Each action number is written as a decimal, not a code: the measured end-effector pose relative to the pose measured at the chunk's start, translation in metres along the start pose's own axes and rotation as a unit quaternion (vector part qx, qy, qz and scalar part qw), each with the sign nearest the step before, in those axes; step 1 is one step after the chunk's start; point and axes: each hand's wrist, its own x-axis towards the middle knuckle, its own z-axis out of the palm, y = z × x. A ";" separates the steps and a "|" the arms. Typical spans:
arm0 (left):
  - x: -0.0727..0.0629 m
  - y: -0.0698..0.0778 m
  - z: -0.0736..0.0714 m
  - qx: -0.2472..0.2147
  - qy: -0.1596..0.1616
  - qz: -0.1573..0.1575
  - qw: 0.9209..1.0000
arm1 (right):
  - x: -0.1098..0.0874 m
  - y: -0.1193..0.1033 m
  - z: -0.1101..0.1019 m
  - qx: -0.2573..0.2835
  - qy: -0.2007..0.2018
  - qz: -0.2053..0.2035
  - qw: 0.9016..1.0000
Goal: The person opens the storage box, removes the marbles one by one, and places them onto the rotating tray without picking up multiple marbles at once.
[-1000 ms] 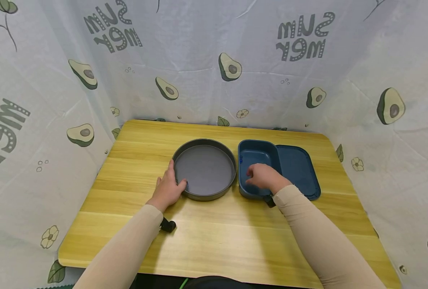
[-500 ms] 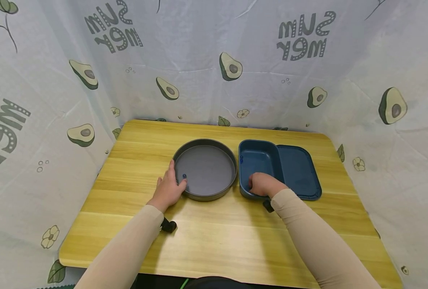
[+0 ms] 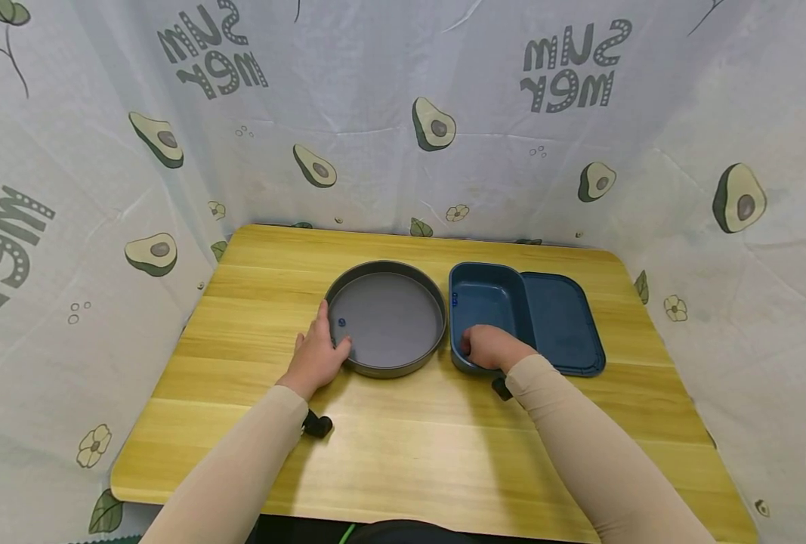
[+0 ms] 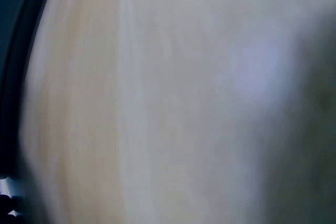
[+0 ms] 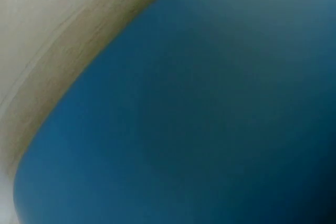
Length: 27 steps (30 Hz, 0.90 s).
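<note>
A round grey pan lies left of centre in the head view. My left hand rests at its left rim, index finger straight along the edge and thumb over the near rim. One small dark-blue bead sits inside, by that thumb. Just right of the pan stands a deep blue rectangular container. My right hand reaches into its near end, fingers bent downward; I cannot tell whether they hold something. Several small blue beads show along the container's left wall.
A flat blue lid lies against the container's right side on the wooden table. Behind and beside the table hangs a white curtain printed with avocados. Black wrist-camera mounts show under both forearms.
My right hand has lowered into the container and shifted slightly left. In the pan, the bead came into view near my left thumb and moved a little up and left. My left hand stays put.
</note>
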 end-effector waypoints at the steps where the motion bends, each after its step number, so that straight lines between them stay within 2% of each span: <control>1: 0.000 0.000 0.000 0.001 -0.001 -0.001 1.000 | 0.000 0.000 0.000 0.000 0.000 -0.002 1.000; 9: -0.001 -0.001 0.000 0.000 -0.006 -0.005 1.000 | -0.003 0.003 -0.004 -0.004 0.001 -0.001 1.000; 15: 0.000 -0.001 -0.001 -0.002 -0.009 -0.008 1.000 | -0.010 0.014 -0.012 -0.047 0.017 0.062 0.997; 19: 0.001 -0.003 0.000 0.003 -0.009 -0.009 1.000 | -0.014 0.018 -0.012 -0.061 -0.008 0.092 0.994; 22: 0.001 -0.003 0.001 0.001 -0.007 -0.006 1.000 | -0.015 0.018 -0.011 -0.066 -0.027 0.092 0.993; 27: 0.001 -0.002 0.000 -0.002 -0.004 -0.003 1.000 | -0.015 0.020 -0.009 -0.077 -0.034 0.083 0.993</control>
